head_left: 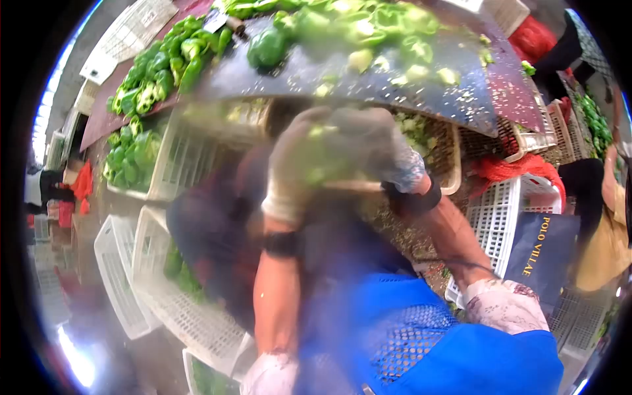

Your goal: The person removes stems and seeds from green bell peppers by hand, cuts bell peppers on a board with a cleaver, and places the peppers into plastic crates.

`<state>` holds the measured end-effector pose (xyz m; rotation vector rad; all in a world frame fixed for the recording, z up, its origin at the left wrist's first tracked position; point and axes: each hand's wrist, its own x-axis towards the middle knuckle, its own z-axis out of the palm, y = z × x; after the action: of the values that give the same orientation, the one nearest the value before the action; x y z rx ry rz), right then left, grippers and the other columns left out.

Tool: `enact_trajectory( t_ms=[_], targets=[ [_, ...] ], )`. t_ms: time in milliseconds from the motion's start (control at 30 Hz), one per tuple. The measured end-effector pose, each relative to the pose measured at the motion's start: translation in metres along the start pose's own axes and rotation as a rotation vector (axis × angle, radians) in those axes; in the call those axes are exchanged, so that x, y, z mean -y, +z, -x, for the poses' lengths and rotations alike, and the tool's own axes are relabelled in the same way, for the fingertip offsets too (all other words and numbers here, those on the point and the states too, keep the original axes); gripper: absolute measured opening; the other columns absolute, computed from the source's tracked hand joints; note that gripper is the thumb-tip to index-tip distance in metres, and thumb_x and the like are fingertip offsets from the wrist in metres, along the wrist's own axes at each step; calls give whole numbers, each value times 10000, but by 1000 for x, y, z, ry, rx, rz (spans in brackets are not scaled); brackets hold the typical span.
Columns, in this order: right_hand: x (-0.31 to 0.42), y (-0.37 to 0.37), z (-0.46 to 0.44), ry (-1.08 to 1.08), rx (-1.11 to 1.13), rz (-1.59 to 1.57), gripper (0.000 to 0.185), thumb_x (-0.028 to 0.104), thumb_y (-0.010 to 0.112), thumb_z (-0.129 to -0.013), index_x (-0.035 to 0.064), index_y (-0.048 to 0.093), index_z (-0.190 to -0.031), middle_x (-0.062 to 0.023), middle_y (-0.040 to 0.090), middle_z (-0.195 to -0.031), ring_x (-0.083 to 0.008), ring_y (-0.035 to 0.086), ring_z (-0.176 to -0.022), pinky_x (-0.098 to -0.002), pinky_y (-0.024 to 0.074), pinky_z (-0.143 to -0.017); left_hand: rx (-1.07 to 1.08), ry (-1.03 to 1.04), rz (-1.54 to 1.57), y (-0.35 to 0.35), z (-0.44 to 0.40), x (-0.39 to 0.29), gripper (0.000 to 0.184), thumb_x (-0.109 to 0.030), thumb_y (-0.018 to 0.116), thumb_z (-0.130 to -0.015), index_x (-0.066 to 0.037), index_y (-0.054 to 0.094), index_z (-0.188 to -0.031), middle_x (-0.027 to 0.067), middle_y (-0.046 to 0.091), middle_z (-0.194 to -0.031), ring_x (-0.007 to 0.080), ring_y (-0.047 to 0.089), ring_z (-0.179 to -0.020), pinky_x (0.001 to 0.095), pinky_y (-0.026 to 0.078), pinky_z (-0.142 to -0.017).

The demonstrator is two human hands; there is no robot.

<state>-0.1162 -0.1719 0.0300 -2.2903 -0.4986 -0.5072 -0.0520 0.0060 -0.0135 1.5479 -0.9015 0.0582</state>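
My left hand [295, 155], in a pale work glove, is closed around a blurred yellow-green piece that looks like a green pepper [318, 131]. Against it is my gloved right hand [372, 135], with its fingers curled; haze hides whatever they hold. Both hands are in front of the near edge of a dark metal-topped table [230, 76]. On that table, just beyond the hands, lie a whole dark green pepper [267, 48] and a heap of cut light-green peppers [368, 23]. Pale pepper cores [361, 60] and seeds are scattered nearby.
Whole green peppers [158, 66] are piled at the table's left. Below, a white crate [187, 155] stands left of my legs, and another crate [454, 158] with pepper scraps is under the right edge. A red net bag [520, 170] drapes over a basket. A person's arm [611, 178] shows far right.
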Motion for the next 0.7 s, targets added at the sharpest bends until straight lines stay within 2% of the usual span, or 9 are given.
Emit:
enact_trajectory(
  t_ms=[67,200,267,333,400,467,533,633,700],
  targets=[
    [5,-19,4,376,-48,-188,379,256,721,-690,50,669,-1003,-99,617,-1000,-245,645,-846,-360,516,-699,-16,-175,34,-12,0,-3,325,-129,540,-974,70,525,-1232,203,603,-1239,270,610,-1099,372,539,-898],
    [-78,-5,47,158,-257,379,226,206,667,-865,80,702,-1049,-101,690,-915,-207,664,-750,-314,539,-641,14,132,-677,-90,8,-58,294,-115,577,-957,14,562,-1220,173,598,-1225,231,612,-1089,312,546,-865],
    [-57,-31,31,340,-132,602,236,202,653,-902,123,676,-1123,-126,708,-970,-236,689,-797,-341,568,-668,-223,-414,-580,-131,16,-122,363,-95,639,-872,-65,582,-1229,146,600,-1209,236,602,-1107,299,523,-857],
    [-74,-31,13,256,-162,676,303,156,613,-876,85,622,-1171,-95,657,-947,-237,652,-818,-338,543,-706,-283,-653,-752,-198,57,-142,452,-138,663,-847,-120,565,-1288,142,591,-1226,238,584,-1132,306,503,-868],
    [-136,-19,-13,38,-318,614,308,86,570,-872,56,581,-1179,-91,626,-897,-226,633,-786,-335,544,-694,-233,-544,-1167,-254,97,-145,479,-298,621,-927,-60,531,-1333,157,581,-1262,238,553,-1158,332,461,-951],
    [-180,0,-43,-164,-324,830,247,38,545,-899,28,569,-1144,-115,620,-857,-207,628,-703,-325,568,-629,-475,-769,-1053,-271,115,-163,538,-349,593,-957,-18,495,-1371,165,561,-1306,247,539,-1170,357,425,-1008],
    [-146,5,-68,23,95,1259,248,75,568,-928,-15,564,-1159,-136,618,-843,-189,615,-628,-305,577,-558,-603,-843,-939,-256,109,-173,527,-302,581,-967,-7,478,-1392,170,542,-1343,242,529,-1201,353,421,-1015],
    [-191,15,-49,41,42,1097,278,166,623,-936,29,633,-1178,-144,654,-935,-225,652,-769,-338,582,-706,-551,-720,-695,-194,79,-168,449,-248,568,-974,-1,521,-1346,162,554,-1329,238,543,-1174,335,426,-1006],
    [-125,-34,-21,189,-184,424,240,178,649,-914,79,681,-1130,-138,671,-995,-251,658,-871,-360,561,-818,-339,-547,-708,-161,52,-136,349,-110,627,-905,3,587,-1233,128,598,-1213,245,580,-1109,339,467,-944]
  ],
)
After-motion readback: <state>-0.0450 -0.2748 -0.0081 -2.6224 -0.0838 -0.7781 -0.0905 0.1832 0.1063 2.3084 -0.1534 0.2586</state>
